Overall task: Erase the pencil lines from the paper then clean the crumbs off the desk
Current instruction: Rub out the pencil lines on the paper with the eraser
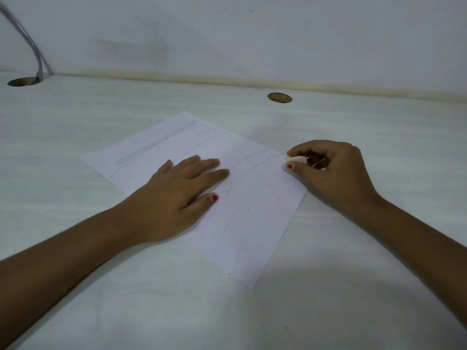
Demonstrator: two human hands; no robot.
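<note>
A white sheet of paper lies at an angle on the white desk, with several faint pencil lines running across it. My left hand lies flat on the paper's middle, fingers straight, pressing it down. My right hand pinches a small white eraser between thumb and fingers at the paper's right edge, where the eraser touches the sheet. A few dark crumbs dot the paper and the desk near its lower corner.
Two round cable holes are cut in the desk, one at the far left and one behind the paper. A grey cable runs down into the left hole. A white wall rises right behind the desk.
</note>
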